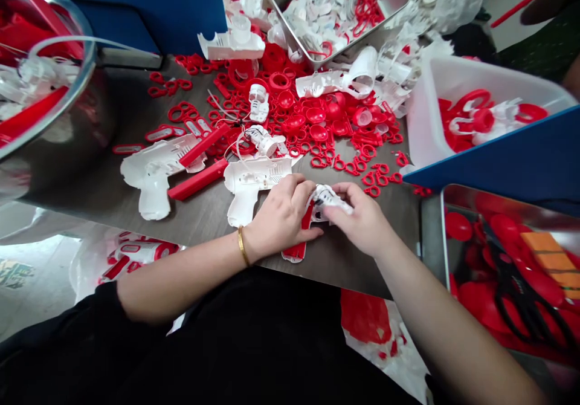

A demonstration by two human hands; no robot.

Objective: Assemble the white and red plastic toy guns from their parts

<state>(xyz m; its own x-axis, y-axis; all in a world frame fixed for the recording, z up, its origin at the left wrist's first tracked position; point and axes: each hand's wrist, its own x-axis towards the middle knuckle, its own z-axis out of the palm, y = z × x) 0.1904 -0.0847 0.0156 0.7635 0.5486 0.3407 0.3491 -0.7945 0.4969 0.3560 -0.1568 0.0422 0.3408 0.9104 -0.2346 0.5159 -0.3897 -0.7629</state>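
Note:
My left hand [284, 211] is closed around a white toy gun shell half [293, 256] with a red strip [296, 250] along its grip; the hand hides much of it. With thumb and fingers, my right hand [365, 217] pinches a small white mechanism part [327, 196] against the front of that shell. Left of my hands lie two more toy gun shell halves, one nearer [244, 202] and one farther [154, 190]. Two red bars [199, 179] rest between them. Behind the shells sit two wired white mechanisms, one upright [258, 103] and one tipped over [263, 141].
Red rings and caps [317, 115] pile across the table's middle. A metal tray [312, 60] of white parts stands behind, and a steel bowl [93, 48] at left. On the right are a white bin [426, 115] and a tray with black scissors [516, 290].

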